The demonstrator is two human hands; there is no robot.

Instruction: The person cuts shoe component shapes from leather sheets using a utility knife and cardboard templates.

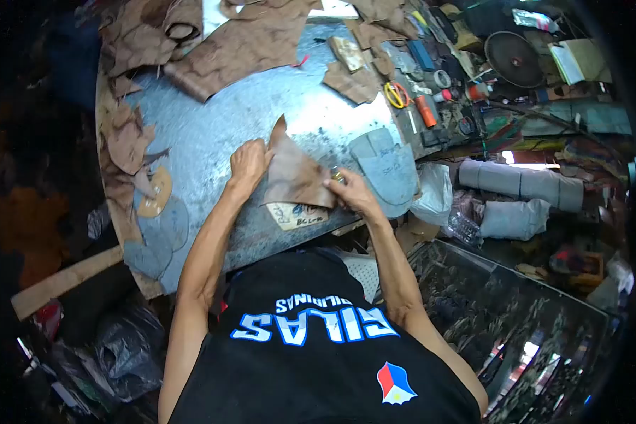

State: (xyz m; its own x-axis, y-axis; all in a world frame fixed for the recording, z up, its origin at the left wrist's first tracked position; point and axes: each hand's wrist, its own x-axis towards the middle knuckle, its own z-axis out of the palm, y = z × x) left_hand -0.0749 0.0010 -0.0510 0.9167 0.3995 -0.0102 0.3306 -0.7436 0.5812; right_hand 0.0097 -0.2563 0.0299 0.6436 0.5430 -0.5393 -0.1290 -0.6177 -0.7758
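A brown, mottled leather piece lies on the grey metal-topped table, partly covering a cream pattern card (its lettering is cut off by the leather). The left hand is clenched at the leather's left edge, its fingertips hidden. The right hand, by the right edge, grasps a small object, apparently brass-coloured, mostly covered by fingers.

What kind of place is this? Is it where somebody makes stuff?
Probably a small leather workshop. Brown, leather-looking sheets lie on a big worktable, grey shapes with writing look like patterns, and two hands are working on a brown piece.
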